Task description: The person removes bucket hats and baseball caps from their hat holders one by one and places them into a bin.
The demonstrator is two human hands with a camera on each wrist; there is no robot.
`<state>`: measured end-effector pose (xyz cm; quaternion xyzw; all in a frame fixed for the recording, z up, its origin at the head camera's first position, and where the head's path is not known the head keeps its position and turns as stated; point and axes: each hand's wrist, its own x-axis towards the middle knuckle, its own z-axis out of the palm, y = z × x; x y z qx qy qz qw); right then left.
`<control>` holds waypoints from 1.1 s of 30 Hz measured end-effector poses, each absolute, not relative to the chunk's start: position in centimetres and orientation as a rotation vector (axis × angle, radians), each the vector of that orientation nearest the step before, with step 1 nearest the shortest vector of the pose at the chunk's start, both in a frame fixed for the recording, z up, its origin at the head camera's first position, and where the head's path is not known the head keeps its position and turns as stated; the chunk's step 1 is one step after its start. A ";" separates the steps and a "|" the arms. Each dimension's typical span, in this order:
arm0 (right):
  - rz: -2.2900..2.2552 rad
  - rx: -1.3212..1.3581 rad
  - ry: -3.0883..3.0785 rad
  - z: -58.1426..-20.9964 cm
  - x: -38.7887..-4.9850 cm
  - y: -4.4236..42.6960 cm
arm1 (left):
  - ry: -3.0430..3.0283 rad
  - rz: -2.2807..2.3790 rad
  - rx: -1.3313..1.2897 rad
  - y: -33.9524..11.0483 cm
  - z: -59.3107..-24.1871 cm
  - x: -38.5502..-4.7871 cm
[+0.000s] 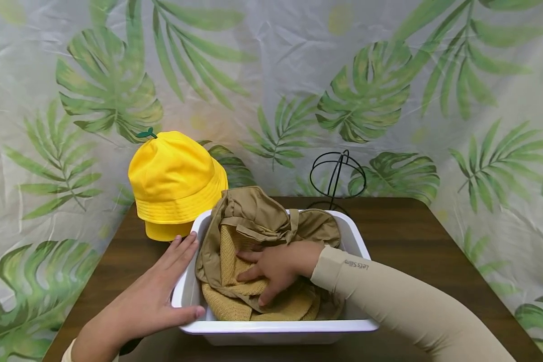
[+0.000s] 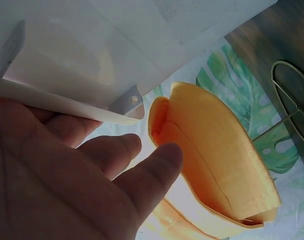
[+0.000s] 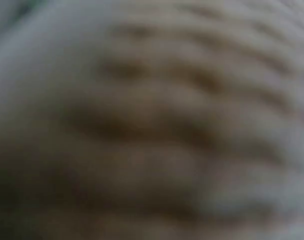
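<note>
A white plastic basin [image 1: 280, 327] stands at the table's front, with brown and mustard cloth [image 1: 258, 211] heaped inside it. The mustard part has a woven texture; thin brown straps cross the top. My left hand [image 1: 149, 296] lies along the basin's left rim, fingers extended and thumb over the front left corner. From below, the left wrist view has the same hand [image 2: 66, 165] against the basin's underside [image 2: 116, 55]. With spread fingers, my right hand [image 1: 280, 266] presses on the cloth in the basin. Only blurred, close fabric [image 3: 157, 110] fills the right wrist view.
Behind the basin on the left is a yellow bucket hat [image 1: 172, 171] with a green sprout on top. A black wire stand [image 1: 337, 176] rises at the back. The brown wood table [image 1: 402, 241] meets a leaf-patterned backdrop [image 1: 276, 60].
</note>
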<state>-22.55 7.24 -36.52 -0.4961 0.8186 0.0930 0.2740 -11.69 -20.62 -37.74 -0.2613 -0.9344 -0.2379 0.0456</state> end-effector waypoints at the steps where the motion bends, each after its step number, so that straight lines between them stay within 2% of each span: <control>1: 0.253 -1.340 2.215 -36.2 -22.5 7.2 | -2.850 -0.727 -0.800 -20.6 -37.7 -11.7; 9: 0.120 -1.418 2.296 -33.1 -21.7 7.8 | -2.827 -0.761 -0.800 -20.7 -37.9 -11.6; 16: -0.255 -1.704 2.356 -28.7 -20.8 9.8 | -2.817 -0.752 -0.806 -20.7 -37.8 -11.6; 21: -0.471 -1.903 2.563 -27.9 -21.9 11.1 | -2.804 -0.744 -0.819 -20.7 -37.8 -11.6; 29: -0.211 -1.519 2.763 -30.5 -24.5 11.2 | -2.823 -0.736 -0.801 -20.7 -37.7 -11.7; 33: -0.064 -1.501 2.730 -31.7 -24.9 10.9 | -2.823 -0.733 -0.797 -20.7 -37.7 -11.7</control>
